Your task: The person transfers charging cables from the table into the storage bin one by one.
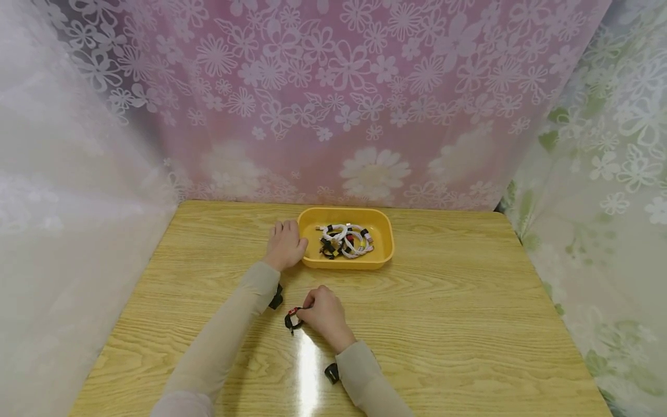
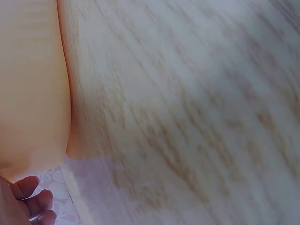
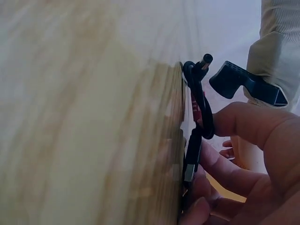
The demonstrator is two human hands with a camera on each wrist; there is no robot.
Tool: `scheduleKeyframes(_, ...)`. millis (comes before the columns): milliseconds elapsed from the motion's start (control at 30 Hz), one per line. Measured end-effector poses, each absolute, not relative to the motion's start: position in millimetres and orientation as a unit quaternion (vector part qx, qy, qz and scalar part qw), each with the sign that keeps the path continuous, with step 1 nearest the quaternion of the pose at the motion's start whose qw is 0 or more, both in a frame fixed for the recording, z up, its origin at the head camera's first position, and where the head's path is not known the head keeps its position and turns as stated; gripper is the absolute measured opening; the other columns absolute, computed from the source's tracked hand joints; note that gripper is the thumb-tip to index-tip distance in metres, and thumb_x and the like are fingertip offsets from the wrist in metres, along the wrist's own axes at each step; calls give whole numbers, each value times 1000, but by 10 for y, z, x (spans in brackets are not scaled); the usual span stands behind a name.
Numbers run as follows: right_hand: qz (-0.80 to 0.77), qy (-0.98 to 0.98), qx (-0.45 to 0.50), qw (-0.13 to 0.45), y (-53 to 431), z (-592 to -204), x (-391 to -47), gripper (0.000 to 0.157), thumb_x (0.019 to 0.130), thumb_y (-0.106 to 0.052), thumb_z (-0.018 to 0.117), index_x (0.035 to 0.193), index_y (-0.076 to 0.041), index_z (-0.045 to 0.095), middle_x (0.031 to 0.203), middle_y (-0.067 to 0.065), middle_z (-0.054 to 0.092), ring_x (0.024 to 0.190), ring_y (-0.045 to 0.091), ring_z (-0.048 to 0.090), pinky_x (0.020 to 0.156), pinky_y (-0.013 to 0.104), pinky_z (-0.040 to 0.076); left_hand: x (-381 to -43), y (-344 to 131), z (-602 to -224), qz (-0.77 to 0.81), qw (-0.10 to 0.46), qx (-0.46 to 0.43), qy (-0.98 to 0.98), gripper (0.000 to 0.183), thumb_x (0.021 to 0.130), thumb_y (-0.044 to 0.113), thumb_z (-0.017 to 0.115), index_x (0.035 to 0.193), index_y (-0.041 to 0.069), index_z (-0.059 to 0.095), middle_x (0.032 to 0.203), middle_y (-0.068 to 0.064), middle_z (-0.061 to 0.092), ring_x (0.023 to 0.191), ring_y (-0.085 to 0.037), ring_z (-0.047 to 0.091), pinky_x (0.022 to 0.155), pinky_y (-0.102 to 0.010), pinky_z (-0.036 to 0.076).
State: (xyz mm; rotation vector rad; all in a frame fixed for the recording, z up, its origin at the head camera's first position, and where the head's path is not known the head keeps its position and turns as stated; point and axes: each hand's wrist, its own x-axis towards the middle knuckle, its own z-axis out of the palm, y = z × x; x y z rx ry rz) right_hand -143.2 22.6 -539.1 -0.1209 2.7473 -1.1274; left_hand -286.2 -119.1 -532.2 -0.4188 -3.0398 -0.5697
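Observation:
My right hand [image 1: 325, 315] pinches a small coiled black cable [image 1: 289, 322] with a red band, low over the table. In the right wrist view the cable [image 3: 200, 101] shows a round barrel plug at one end and a flat metal connector at the other, thumb and fingertips against the coil. At the left end of a yellow plastic basket [image 1: 346, 265], my left hand [image 1: 284, 244] rests with its thumb at the rim and fingers loosely extended outside it. Inside the basket lie coiled white cables [image 1: 359, 251] and dark cables [image 1: 328, 249] with bands.
The wood-grain table [image 1: 443, 324] has a pink floral curtain [image 1: 333, 116] behind it and pale curtains at both sides. A black wrist device [image 1: 277, 297] sits at the left cuff, and another [image 1: 332, 373] at the right. Light glares off the table's front middle.

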Motion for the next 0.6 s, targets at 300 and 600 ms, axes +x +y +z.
scheduleKeyframes(300,-397,914,-31,71,276,-5444,-1453,16,73,-21,80,67,-20,65,65,-9,57,58,10,52,53,31,42,-2851,-1184,-5305,-177,7,-128,-976,20,101,22,42,101,3,43,99,-16,42,94,-35,33,83,-44,22)
scheduleKeyframes(600,-493,867,-14,73,371,-5472,-1496,8,77,-15,78,74,-11,71,67,-4,62,59,11,54,55,29,46,-2861,-1170,-5310,-177,2,-123,-977,21,101,22,41,103,2,44,102,-17,43,96,-36,34,85,-45,23)
